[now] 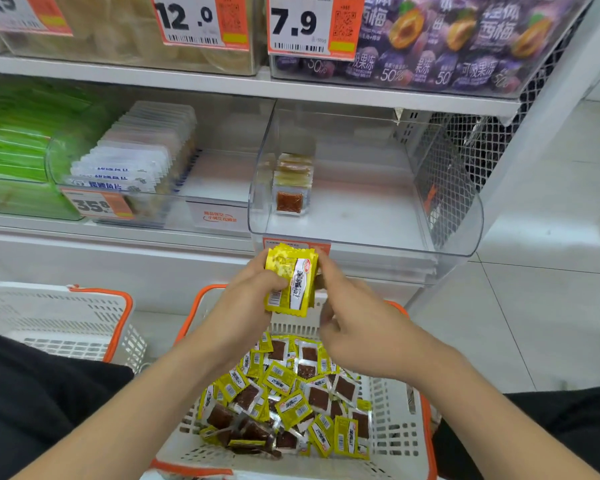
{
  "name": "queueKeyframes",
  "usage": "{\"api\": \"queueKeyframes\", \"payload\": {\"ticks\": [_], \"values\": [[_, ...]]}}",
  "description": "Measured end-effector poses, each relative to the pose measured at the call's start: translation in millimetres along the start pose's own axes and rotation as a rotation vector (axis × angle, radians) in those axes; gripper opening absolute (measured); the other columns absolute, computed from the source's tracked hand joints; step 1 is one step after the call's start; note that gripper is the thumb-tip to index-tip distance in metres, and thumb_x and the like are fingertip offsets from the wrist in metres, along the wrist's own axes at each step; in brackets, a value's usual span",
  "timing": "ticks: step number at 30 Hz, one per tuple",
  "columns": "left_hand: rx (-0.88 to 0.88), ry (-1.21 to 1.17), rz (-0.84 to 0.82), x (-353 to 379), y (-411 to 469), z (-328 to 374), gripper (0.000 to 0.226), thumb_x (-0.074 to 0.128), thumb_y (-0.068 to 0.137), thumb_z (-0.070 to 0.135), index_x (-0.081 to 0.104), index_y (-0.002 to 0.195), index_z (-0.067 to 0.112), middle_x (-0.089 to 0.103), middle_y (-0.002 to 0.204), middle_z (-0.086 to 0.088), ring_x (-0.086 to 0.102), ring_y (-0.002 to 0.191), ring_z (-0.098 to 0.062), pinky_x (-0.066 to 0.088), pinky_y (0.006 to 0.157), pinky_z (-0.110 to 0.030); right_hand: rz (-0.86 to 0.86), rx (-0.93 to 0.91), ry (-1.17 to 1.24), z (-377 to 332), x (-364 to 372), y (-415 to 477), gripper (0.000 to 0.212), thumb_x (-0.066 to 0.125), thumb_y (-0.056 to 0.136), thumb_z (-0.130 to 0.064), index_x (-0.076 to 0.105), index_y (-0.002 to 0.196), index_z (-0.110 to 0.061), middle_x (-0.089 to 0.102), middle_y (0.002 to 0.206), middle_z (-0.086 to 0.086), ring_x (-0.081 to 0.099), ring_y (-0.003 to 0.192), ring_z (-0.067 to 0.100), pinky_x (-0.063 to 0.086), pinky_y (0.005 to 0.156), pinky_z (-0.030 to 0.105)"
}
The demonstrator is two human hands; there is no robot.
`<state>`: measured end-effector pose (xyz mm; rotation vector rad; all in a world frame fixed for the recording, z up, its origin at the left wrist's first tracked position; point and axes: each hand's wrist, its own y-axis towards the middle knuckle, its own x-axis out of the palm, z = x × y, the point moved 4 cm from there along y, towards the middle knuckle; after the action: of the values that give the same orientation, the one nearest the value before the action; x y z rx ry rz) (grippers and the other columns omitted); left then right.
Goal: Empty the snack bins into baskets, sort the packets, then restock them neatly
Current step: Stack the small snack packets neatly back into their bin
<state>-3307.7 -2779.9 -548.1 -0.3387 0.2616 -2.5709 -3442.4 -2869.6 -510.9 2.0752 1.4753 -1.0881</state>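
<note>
Straight ahead stands a white shop shelf (pixel 125 233) with another shelf board (pixel 187 83) above it, a wire mesh panel (pixel 478 147) closing the right end and pale floor tiles (pixel 551 244) beyond. On the upper board, clear boxes carry orange price tags (pixel 300 26), and purple pouches (pixel 465 39) fill the right-hand one. On the lower shelf, green packets (pixel 14 150) sit at the left end and white packets (pixel 136 157) stand in rows beside them. A clear bin (pixel 459 216) sits at the right end, jutting past the shelf's front edge. A short row of packets (pixel 293 188) stands on edge along that bin's left wall.

Below the shelf are two white baskets with orange rims. The left basket (pixel 127 306) is near the frame's left edge. The near basket (pixel 394 445) holds a loose heap of yellow packets (pixel 291 393), some showing dark brown contents through clear windows.

A stack of yellow packets (pixel 291 282) is held in the air over the near basket's far rim, just under the clear bin's front edge. The left grip (pixel 250 289) wraps the stack's left side, its thumb across the front. The right grip (pixel 354 327) closes narrowly on the stack's right edge, its lower fingers curled in and somewhat blurred.
</note>
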Motion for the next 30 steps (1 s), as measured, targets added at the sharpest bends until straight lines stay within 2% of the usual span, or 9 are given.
{"api": "queueKeyframes", "payload": {"ticks": [2, 5, 7, 11, 14, 18, 22, 26, 30], "values": [[-0.04, -0.101, -0.029, 0, 3, 8, 0.041, 0.053, 0.089, 0.003, 0.066, 0.127, 0.005, 0.073, 0.119, -0.014, 0.069, 0.099, -0.024, 0.057, 0.087, -0.035, 0.201, -0.056, -0.143, 1, -11, 0, 0.108, 0.064, 0.092, -0.006, -0.009, 0.163, -0.044, 0.058, 0.112, 0.0, 0.061, 0.084, 0.022, 0.056, 0.074, 0.05], [-0.061, -0.144, -0.131, 2, 1, 26, 0.043, 0.059, 0.081, 0.005, 0.064, 0.12, -0.01, 0.069, 0.11, -0.026, 0.064, 0.096, -0.032, 0.058, 0.083, -0.038, 0.385, -0.283, -0.254, -3, -20, 5, 0.096, 0.074, 0.086, 0.004, 0.028, 0.159, -0.037, 0.034, 0.143, 0.002, 0.057, 0.103, 0.021, 0.058, 0.081, 0.044], [-0.057, -0.11, -0.158, -2, 1, 36, 0.04, 0.065, 0.078, 0.01, 0.067, 0.111, -0.012, 0.069, 0.108, -0.026, 0.062, 0.097, -0.034, 0.055, 0.089, -0.043, 0.41, -0.402, -0.301, -3, -26, 10, 0.079, 0.073, 0.085, 0.007, 0.043, 0.152, -0.022, 0.026, 0.159, 0.007, 0.052, 0.125, 0.025, 0.055, 0.095, 0.043], [0.043, -0.038, -0.111, -7, 4, 60, 0.033, 0.074, 0.094, 0.026, 0.077, 0.11, -0.002, 0.073, 0.118, -0.023, 0.067, 0.113, -0.04, 0.051, 0.106, -0.052, 0.452, -0.514, -0.203, -6, -37, 21, 0.062, 0.071, 0.096, -0.008, 0.043, 0.152, -0.006, 0.031, 0.166, 0.009, 0.039, 0.15, 0.024, 0.04, 0.118, 0.044], [0.092, 0.053, -0.055, -7, 9, 78, 0.04, 0.063, 0.098, 0.044, 0.082, 0.099, 0.009, 0.077, 0.102, -0.016, 0.071, 0.09, -0.028, 0.059, 0.079, -0.037, 0.457, -0.529, -0.174, -8, -45, 31, 0.057, 0.067, 0.1, -0.02, 0.043, 0.15, -0.006, 0.046, 0.153, 0.008, 0.048, 0.142, 0.022, 0.042, 0.115, 0.039], [0.17, 0.36, 0.173, -16, 22, 93, 0.06, 0.052, 0.1, 0.065, 0.08, 0.08, 0.016, 0.078, 0.08, -0.005, 0.069, 0.065, -0.021, 0.043, 0.051, -0.028, 0.439, -0.465, -0.234, -6, -54, 53, 0.051, 0.07, 0.097, -0.034, 0.05, 0.139, -0.013, 0.055, 0.13, 0.0, 0.058, 0.107, 0.017, 0.049, 0.088, 0.03], [0.449, 0.653, 0.608, -43, 43, 89, 0.027, 0.061, 0.098, 0.047, 0.067, 0.09, 0.022, 0.068, 0.078, 0.003, 0.064, 0.071, -0.014, 0.047, 0.068, -0.036, 0.491, -0.257, -0.207, 10, -71, 86, 0.041, 0.07, 0.092, -0.046, 0.057, 0.12, -0.018, 0.058, 0.106, -0.006, 0.052, 0.089, 0.009, 0.038, 0.073, 0.025], [0.412, 0.715, 0.534, -48, 66, 67, 0.035, 0.074, 0.086, 0.041, 0.052, 0.108, 0.026, 0.056, 0.102, 0.003, 0.06, 0.089, -0.021, 0.049, 0.08, -0.037, 0.27, 0.017, -0.259, 38, -87, 133, 0.034, 0.069, 0.09, -0.057, 0.056, 0.095, -0.026, 0.059, 0.094, -0.004, 0.057, 0.089, 0.017, 0.037, 0.064, 0.026], [0.453, 0.751, 0.469, -41, 73, 58, 0.043, 0.074, 0.078, 0.023, 0.045, 0.111, 0.027, 0.053, 0.104, 0.004, 0.059, 0.091, -0.021, 0.052, 0.081, -0.043, -0.02, 0.072, -0.246, 42, -68, 177, 0.043, 0.069, 0.088, -0.062, 0.062, 0.106, -0.023, 0.068, 0.094, -0.005, 0.066, 0.085, 0.016, 0.052, 0.074, 0.035]]}}
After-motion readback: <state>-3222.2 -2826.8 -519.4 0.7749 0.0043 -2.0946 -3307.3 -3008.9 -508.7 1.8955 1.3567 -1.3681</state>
